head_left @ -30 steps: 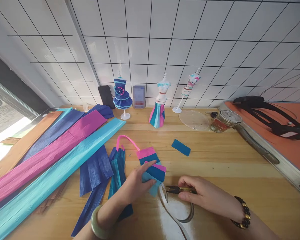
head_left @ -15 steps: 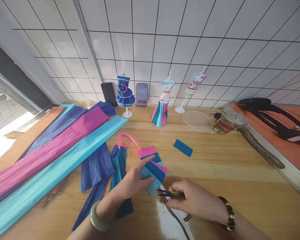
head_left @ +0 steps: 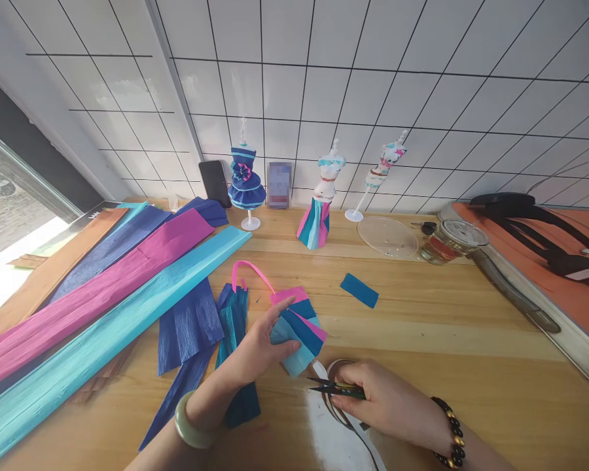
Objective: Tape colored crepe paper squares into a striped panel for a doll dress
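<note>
Compared with one second ago, the right hand (head_left: 380, 398) has moved to the left and nearer to the body, together with the black snips (head_left: 341, 388). The paper fan (head_left: 304, 330) has turned only slightly, and more of its light-blue part is visible now.

The right hand is closed around the handles of the snips; the blades stand a little apart and point toward the left hand (head_left: 264, 343), just below the fan and not touching it. Brown curves of a tape roll (head_left: 341, 361) show partly behind the right fingers; I cannot tell if they hold it. The left hand is half open, with thumb and forefinger spread over the pink and blue fan; if its other fingers grip from below, I cannot tell.

A pink ribbon (head_left: 255, 270) makes an arch beyond the left hand and reaches the fan. The teal crepe paper (head_left: 233, 320) passes under the left wrist, and blue crepe strips (head_left: 189, 333) lie left of it. Beyond the right hand lies a dark blue rectangle (head_left: 359, 290), and farther, a small skirted mannequin (head_left: 314, 226) stands.
</note>
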### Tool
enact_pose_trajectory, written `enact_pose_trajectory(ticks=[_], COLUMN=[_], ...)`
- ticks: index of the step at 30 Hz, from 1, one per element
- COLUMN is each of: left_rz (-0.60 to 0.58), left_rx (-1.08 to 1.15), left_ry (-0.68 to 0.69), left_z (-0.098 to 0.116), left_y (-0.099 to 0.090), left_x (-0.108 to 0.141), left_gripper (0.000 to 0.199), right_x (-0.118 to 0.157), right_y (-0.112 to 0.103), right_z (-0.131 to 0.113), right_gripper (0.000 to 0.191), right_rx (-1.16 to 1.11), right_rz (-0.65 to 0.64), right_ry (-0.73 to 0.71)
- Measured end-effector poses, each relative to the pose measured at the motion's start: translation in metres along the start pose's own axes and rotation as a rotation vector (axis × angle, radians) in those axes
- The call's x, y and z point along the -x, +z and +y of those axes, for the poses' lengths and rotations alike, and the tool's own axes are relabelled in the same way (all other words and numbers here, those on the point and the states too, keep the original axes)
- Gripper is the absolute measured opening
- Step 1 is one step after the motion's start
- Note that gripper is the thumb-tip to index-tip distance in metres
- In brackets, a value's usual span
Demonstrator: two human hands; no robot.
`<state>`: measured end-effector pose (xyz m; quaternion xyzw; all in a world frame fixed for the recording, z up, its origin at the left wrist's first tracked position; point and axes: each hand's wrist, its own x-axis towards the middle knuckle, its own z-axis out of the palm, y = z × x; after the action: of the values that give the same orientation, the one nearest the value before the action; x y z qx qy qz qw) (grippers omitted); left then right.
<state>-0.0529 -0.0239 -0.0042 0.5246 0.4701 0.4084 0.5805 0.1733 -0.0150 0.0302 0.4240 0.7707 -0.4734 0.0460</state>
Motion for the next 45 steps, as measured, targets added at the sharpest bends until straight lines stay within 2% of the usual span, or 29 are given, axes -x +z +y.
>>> enact_pose_trajectory(ticks=[4, 9, 16, 24, 31, 45], left_rz=[-0.015, -0.033, -0.060, -0.076, -0.094, -0.100], left_rx=[-0.012, -0.033, -0.047, -0.047, -0.004, -0.068], left_ry=[0.020, 0.008, -0.024, -0.016, -0.014, 0.025], left_z=[0.001, 0.000, 0.006, 0.008, 0.006, 0.000], left_y=[-0.001, -0.002, -0.001, -0.002, -0.003, -0.006], left_x=[0.001, 0.002, 0.003, 0.003, 0.003, 0.003], left_gripper=[0.065, 0.065, 0.065, 0.062, 0.062, 0.058], right_x=[0.007, 0.011, -0.014, -0.040, -0.050, -0.055], right_y=[-0.013, -0.038, -0.059, -0.064, -0.065, -0.062], right_z=[-0.002, -0.001, 0.009, 0.006, 0.000, -0.010], right_gripper=[0.023, 0.040, 0.051, 0.055, 0.057, 0.052], right_rx=[-0.053, 0.074, 0.139, 0.114, 0.141, 0.185], right_rz=[-0.045, -0.011, -0.086, -0.187, -0.232, -0.214], right_ry=[-0.010, -0.013, -0.029, -0.069, -0.073, -0.077])
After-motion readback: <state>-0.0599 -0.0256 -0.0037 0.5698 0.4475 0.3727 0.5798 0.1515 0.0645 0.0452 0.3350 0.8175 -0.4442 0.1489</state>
